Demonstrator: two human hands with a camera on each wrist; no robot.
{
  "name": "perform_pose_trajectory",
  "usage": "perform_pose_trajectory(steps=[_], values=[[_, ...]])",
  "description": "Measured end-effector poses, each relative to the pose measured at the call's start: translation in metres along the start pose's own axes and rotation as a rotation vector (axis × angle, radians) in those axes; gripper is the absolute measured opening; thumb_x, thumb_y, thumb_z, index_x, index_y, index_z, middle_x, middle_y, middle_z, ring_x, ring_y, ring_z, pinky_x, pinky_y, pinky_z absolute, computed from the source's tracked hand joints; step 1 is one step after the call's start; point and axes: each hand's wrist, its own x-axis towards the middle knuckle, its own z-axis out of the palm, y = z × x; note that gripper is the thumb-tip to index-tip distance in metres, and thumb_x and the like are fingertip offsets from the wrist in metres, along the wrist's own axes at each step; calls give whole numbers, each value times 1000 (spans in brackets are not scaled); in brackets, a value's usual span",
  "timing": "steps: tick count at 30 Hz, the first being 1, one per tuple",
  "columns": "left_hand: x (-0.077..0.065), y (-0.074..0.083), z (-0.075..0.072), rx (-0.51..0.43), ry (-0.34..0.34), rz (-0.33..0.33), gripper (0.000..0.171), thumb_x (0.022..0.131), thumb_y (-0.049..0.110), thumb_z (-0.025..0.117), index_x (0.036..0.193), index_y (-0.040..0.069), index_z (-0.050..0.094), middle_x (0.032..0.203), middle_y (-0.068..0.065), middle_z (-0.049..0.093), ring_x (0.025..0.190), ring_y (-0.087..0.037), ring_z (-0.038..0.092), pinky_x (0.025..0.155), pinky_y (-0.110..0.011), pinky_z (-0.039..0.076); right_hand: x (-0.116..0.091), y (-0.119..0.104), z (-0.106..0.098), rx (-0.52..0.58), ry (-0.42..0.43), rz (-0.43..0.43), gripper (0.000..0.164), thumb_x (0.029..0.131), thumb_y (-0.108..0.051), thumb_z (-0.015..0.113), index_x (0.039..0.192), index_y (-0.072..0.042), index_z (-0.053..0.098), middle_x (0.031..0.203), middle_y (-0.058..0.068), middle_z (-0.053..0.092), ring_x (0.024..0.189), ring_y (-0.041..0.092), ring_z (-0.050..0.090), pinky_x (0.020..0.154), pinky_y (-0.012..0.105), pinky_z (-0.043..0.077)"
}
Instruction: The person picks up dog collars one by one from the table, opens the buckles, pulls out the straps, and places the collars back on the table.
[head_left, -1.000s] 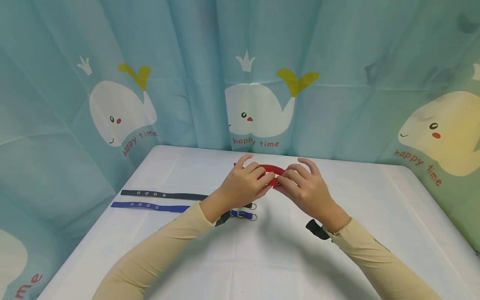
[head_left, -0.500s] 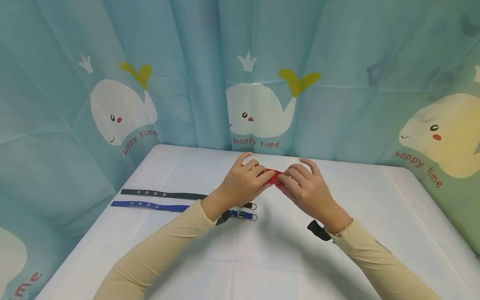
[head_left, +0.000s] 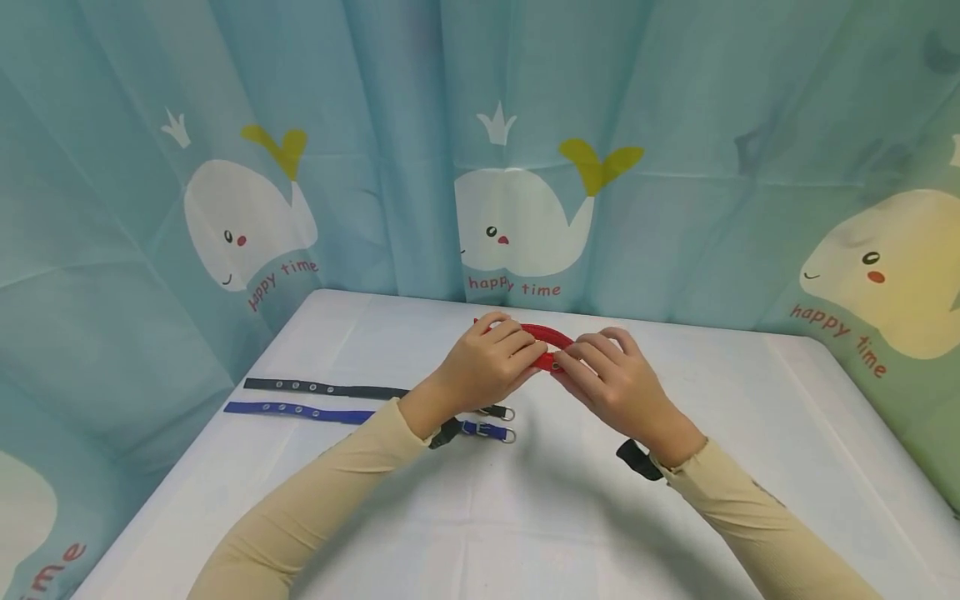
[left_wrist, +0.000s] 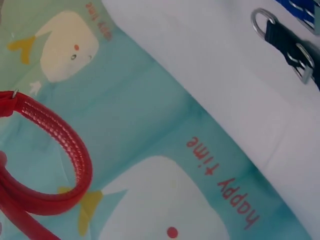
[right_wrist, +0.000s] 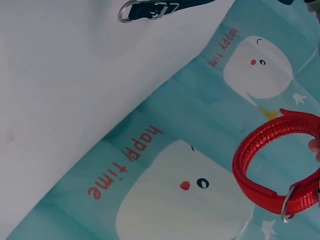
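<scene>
Above the far part of the table, both hands hold a red collar (head_left: 551, 335) bent into a loop. My left hand (head_left: 487, 364) pinches its strap from the left. From the right, my right hand (head_left: 613, 385) pinches it near an eyelet. Fingers cover much of the strap where its parts meet. The left wrist view shows the padded curve of the red collar (left_wrist: 84, 167) and an overlapping strap end. In the right wrist view the loop of the red collar (right_wrist: 242, 162) carries a metal D-ring (right_wrist: 287, 204).
A black collar (head_left: 360, 392) and a blue collar (head_left: 337, 415) lie stretched out side by side on the white table (head_left: 480, 533), partly behind the left forearm. A blue curtain (head_left: 405, 108) printed with whales hangs behind the table. Each wrist wears a black strap (head_left: 637, 460).
The red loop tipped flatter half a second ago and now shows its opening again. Raised forefingers on both hands have come down a little. The collars on the table stay put.
</scene>
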Motion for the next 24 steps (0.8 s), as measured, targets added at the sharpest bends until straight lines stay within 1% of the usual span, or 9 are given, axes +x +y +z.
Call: perform_pose_trajectory(steps=[2,5,8,11,14,18,21,24], values=[[-1,0,1,1,3,5,24,81,33,71,97,17,72,89,4,73,85,-13,64,88,-30,50,-1,0,0,1,14,-13,30,97,-23,51,88,-1,70,76,9,67,72,25,62,66,43,51],[0,0,-1,2,14,31,24,80,33,72,96,16,73,88,3,73,84,-13,64,87,-29,51,-2,1,0,8,23,-20,30,96,-24,52,88,-1,70,76,9,68,72,26,62,66,42,51],[3,2,-1,11,19,62,24,80,32,72,96,14,73,88,2,73,85,-13,65,87,-29,51,-1,-1,1,-9,4,-21,32,96,-26,52,87,-2,69,77,9,68,74,26,62,67,43,51],[4,3,-1,24,18,76,24,81,33,71,96,15,73,88,3,73,85,-13,65,88,-30,51,1,-2,1,-34,-9,-35,34,97,-27,50,85,-2,69,76,9,68,74,26,63,68,44,51],[3,2,0,28,18,64,23,81,34,70,96,16,73,88,3,73,85,-13,64,88,-30,50,1,-1,-1,-55,10,-54,35,97,-26,50,83,-3,70,74,9,68,72,24,63,67,42,51],[1,1,1,20,13,50,24,81,35,69,95,16,73,88,3,73,84,-13,64,88,-30,49,1,0,-3,-38,34,-51,32,96,-25,52,82,-2,70,74,9,68,70,23,63,67,43,51],[1,0,1,12,12,59,24,83,34,68,95,15,73,89,3,73,85,-13,64,89,-30,50,2,0,-1,-16,10,-32,31,95,-26,53,84,-2,70,76,9,68,73,25,62,69,45,51],[1,0,1,10,14,66,23,83,33,68,95,14,73,88,3,73,85,-13,64,89,-31,49,1,0,0,-17,-6,-31,33,96,-26,51,86,-1,70,77,9,67,74,25,61,71,46,51]])
